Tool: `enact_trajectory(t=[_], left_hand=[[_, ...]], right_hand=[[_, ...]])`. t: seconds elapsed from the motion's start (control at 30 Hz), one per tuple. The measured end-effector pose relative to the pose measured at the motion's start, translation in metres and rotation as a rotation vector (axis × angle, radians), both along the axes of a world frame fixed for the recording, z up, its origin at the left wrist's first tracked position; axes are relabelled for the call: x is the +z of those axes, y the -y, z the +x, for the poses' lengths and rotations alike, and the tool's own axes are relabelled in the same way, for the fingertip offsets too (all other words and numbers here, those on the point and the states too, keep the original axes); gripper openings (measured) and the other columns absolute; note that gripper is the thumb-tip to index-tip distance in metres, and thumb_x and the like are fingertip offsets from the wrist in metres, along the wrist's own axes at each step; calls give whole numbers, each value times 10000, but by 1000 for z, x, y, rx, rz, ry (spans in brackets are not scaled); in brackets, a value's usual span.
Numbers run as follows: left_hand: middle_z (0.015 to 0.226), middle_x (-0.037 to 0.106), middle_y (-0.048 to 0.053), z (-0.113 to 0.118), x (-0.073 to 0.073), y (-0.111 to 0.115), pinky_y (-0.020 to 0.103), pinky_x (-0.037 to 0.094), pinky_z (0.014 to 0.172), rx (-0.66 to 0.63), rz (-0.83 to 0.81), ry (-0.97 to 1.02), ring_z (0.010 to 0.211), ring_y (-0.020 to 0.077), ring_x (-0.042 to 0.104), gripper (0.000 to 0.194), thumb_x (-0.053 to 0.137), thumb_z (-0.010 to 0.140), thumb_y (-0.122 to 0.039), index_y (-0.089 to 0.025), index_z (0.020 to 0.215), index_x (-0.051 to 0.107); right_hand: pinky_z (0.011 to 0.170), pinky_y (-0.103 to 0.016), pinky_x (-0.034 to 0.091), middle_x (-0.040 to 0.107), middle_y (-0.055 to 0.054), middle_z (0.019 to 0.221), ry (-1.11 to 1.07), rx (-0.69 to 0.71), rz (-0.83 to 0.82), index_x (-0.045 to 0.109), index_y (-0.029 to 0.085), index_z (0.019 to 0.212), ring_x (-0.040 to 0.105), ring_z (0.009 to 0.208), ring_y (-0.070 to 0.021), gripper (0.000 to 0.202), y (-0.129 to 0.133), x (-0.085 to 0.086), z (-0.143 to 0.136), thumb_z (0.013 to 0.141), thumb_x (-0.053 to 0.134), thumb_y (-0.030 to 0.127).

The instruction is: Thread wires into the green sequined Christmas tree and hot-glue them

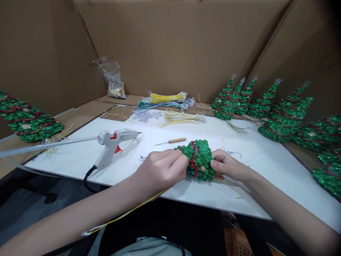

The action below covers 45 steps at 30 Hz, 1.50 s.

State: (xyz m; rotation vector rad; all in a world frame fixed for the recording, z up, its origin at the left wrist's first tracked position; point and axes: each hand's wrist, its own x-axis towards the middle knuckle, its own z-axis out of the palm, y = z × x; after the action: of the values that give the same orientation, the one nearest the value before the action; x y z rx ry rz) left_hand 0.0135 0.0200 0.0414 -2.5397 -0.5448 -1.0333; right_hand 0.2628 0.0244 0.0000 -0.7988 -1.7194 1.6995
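Note:
A small green glittery Christmas tree [201, 160] with red garland lies on its side between my hands, its tip toward the left. My right hand [230, 166] is closed around the base end, the thumb on the rim. At the tree's near left side, my left hand [167, 169] is closed in a pinch. A yellow wire [128, 212] with a white end trails from beneath this hand over the table's front edge. The left fingertips are turned away, so where the wire meets the tree is hidden. Just beyond the tree lies a wooden-handled awl [177, 140].
A white glue gun [114, 138] with a long glue stick stands at left. Wire bundles [167, 97] and a plastic bag [113, 80] are at the back. More trees [282, 121] line the right side; another tree [29, 119] is far left. Cardboard walls [181, 46] enclose the white tabletop [279, 174].

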Motion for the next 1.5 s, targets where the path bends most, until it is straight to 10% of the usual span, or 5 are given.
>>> enact_trajectory(t=[1.5], left_hand=[[809, 645, 12, -19, 6, -9, 240, 425, 577, -92, 36, -74, 680, 109, 580, 65, 578, 910, -100, -155, 912, 612]], right_hand=[[364, -178, 261, 457, 47, 448, 63, -26, 27, 611, 122, 729, 350, 376, -47, 535, 1, 0, 1, 810, 615, 650]])
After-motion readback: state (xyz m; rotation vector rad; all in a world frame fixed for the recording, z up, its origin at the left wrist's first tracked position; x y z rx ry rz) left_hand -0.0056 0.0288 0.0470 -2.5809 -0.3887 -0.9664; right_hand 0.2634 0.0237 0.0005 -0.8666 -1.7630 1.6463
